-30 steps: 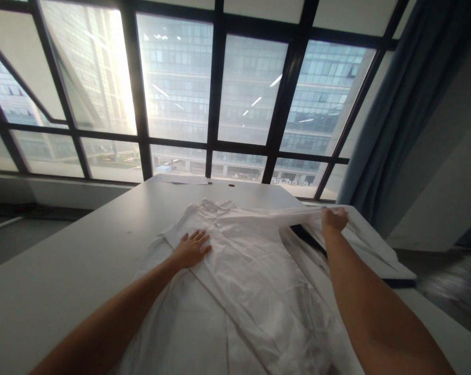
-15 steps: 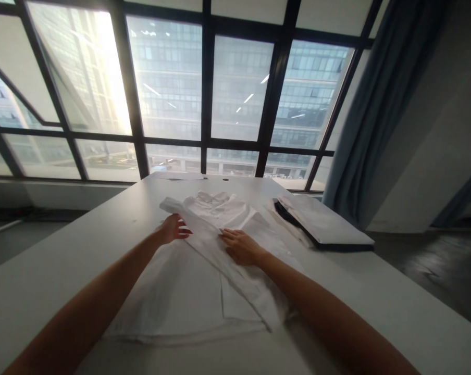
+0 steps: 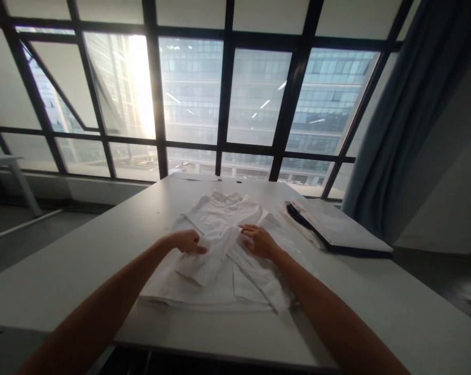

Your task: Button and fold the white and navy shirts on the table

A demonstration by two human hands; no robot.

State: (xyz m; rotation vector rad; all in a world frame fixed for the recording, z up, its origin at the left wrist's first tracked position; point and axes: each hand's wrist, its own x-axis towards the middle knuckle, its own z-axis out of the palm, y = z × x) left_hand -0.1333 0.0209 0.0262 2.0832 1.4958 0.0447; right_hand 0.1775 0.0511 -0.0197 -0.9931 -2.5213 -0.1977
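Since half a second ago, our left hand (image 3: 187,241) has drawn a sleeve (image 3: 204,258) across the white shirt (image 3: 223,245) and pinches its thin, creased cloth. Our right hand (image 3: 260,240) lies flat and unclenched on the fabric, at three o'clock from the left. We see the shirt at the middle of the smooth grey table (image 3: 83,260); a dark-edged flat stack (image 3: 337,229) sits at two o'clock.

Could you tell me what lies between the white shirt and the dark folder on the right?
In the head view, only a narrow strip of bare table separates the shirt from the folder.
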